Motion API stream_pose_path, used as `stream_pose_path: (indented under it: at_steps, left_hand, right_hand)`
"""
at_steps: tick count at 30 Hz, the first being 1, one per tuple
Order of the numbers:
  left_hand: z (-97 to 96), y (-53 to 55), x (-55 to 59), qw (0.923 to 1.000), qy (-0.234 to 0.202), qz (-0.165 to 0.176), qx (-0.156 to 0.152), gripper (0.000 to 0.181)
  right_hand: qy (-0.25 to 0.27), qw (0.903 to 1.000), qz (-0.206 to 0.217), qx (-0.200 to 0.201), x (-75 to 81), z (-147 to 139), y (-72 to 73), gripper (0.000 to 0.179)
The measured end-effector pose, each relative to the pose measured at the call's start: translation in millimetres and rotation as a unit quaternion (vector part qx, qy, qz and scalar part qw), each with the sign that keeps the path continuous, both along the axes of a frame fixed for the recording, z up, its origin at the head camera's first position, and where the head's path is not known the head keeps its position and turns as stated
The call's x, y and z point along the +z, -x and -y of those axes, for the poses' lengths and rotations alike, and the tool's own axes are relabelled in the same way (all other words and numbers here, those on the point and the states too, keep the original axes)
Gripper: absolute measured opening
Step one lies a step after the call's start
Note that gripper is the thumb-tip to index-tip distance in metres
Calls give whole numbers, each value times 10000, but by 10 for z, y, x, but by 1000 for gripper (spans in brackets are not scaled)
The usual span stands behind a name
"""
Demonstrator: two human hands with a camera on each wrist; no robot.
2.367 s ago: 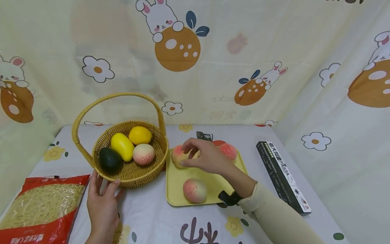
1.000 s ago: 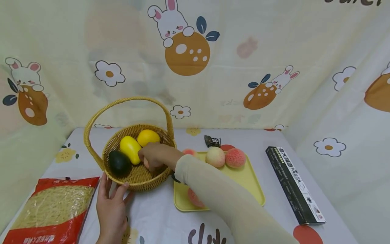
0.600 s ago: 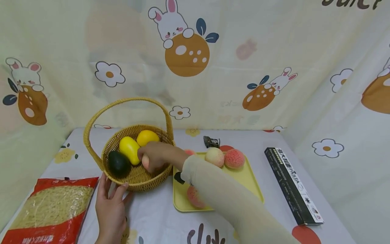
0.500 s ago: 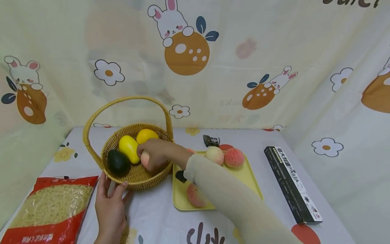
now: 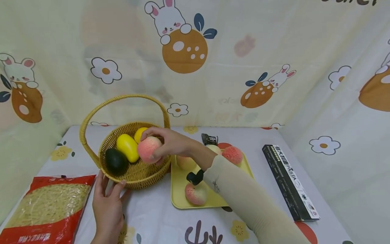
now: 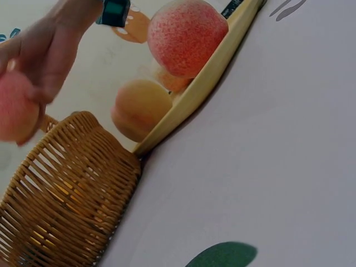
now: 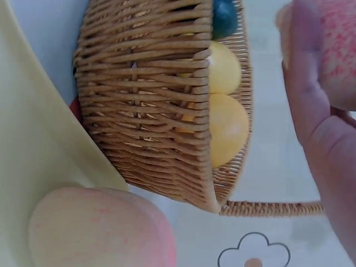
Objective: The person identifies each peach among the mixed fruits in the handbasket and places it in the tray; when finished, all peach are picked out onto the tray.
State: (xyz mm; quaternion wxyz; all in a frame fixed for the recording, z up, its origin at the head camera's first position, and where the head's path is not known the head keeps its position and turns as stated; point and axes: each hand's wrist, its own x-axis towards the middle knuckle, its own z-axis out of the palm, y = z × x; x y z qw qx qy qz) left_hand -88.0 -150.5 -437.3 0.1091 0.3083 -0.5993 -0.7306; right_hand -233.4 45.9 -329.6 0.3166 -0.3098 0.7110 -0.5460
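Observation:
My right hand (image 5: 170,142) grips a pink peach (image 5: 149,149) between thumb and fingers, raised over the right part of the wicker basket (image 5: 137,181). In the right wrist view, the peach (image 7: 340,55) sits above the rim level, apart from the basket. My left hand (image 5: 108,206) touches the basket's front-left outside wall with spread fingers and thumb. Inside the basket lie a dark green avocado (image 5: 116,162), a yellow mango (image 5: 127,148) and a yellow lemon (image 5: 139,134), partly hidden by my right hand. Several more peaches, including one near the front (image 5: 195,194), lie on the yellow tray (image 5: 179,202).
A red-edged bag of pasta (image 5: 51,206) lies at the left. To the right is a long black-and-white pasta box (image 5: 290,183). A small black packet (image 5: 209,139) lies behind the tray. A patterned curtain (image 5: 213,91) stands behind the table.
My right hand moves from above the tray into the basket, takes hold of the peach there and lifts it. My left hand stays at the basket wall.

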Motion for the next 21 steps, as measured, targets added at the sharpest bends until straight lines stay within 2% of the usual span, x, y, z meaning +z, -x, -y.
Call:
stream_pose_path:
  at_steps: [5, 9, 15, 21]
  left_hand:
    - [-12, -2, 14, 10000, -20, -71, -17, 87]
    - [-19, 6, 21, 10000, -17, -42, 15, 87]
    - [-26, 2, 21, 9998, 44, 154, 101, 86]
    - [-28, -10, 20, 9999, 3, 79, 101, 87]
  right_hand:
    - [488, 9984, 141, -252, 79, -337, -76, 55]
    - [797, 9940, 457, -592, 99, -722, -162, 55]
    - [845, 9899, 287, -1100, -20, -1370, -305, 52]
    - [960, 9889, 122, -1130, -147, -1910, -486, 49]
